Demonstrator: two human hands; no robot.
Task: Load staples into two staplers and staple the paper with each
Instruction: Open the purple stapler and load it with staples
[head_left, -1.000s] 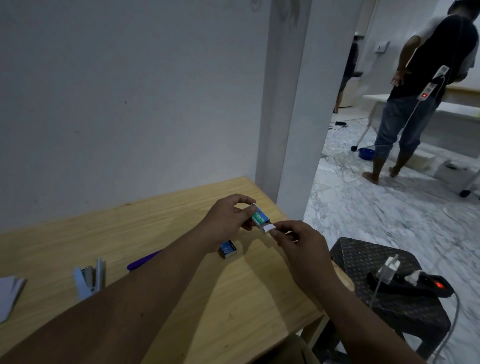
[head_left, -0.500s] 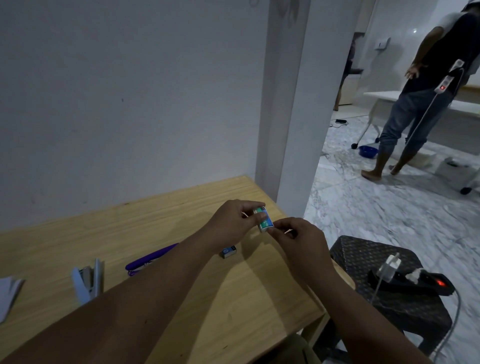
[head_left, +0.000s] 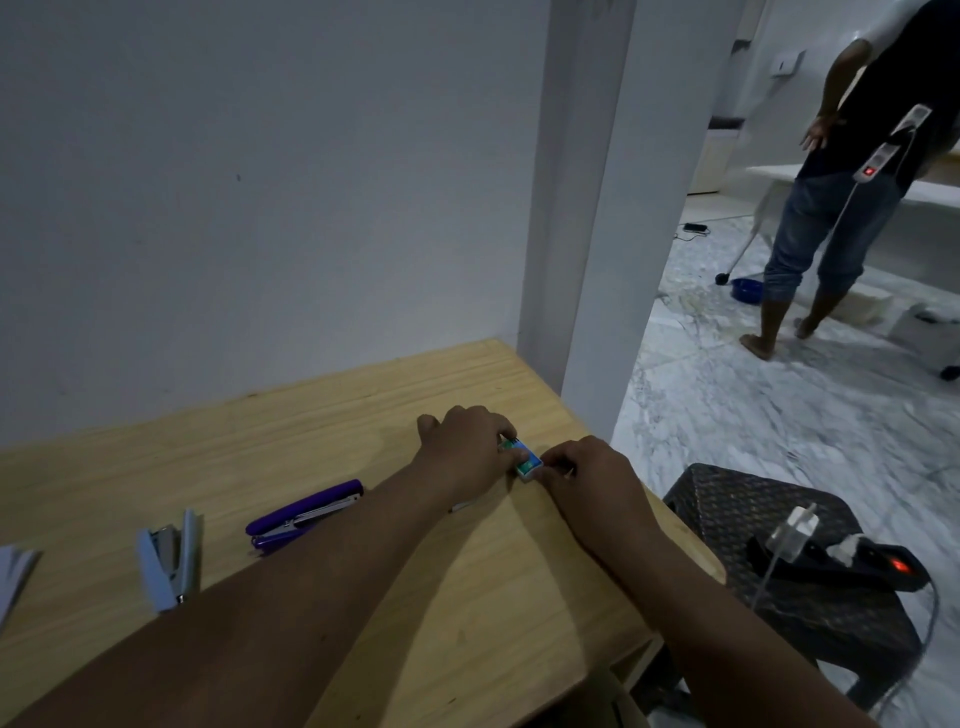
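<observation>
Low over the wooden table (head_left: 363, 415), my left hand (head_left: 467, 452) grips a small blue-green staple box (head_left: 527, 464). My right hand (head_left: 587, 473) pinches the box's right end; a thin pale sliver shows between its fingers. A purple stapler (head_left: 304, 514) lies shut on the table left of my left forearm. Further left, a light blue stapler (head_left: 169, 558) lies hinged open. A corner of white paper (head_left: 13, 571) shows at the left edge. The second staple box is hidden under my left arm.
A white wall and pillar (head_left: 582, 208) close the table's far side. Right of the table a dark woven stool (head_left: 779, 561) carries a power strip (head_left: 857, 566) with a charger. A person (head_left: 852, 208) stands on the marble floor beyond.
Both hands have dropped from mid-air down to the table surface with the staple box. The box's drawer, pulled out a second ago, now looks pushed in. More of the purple stapler shows.
</observation>
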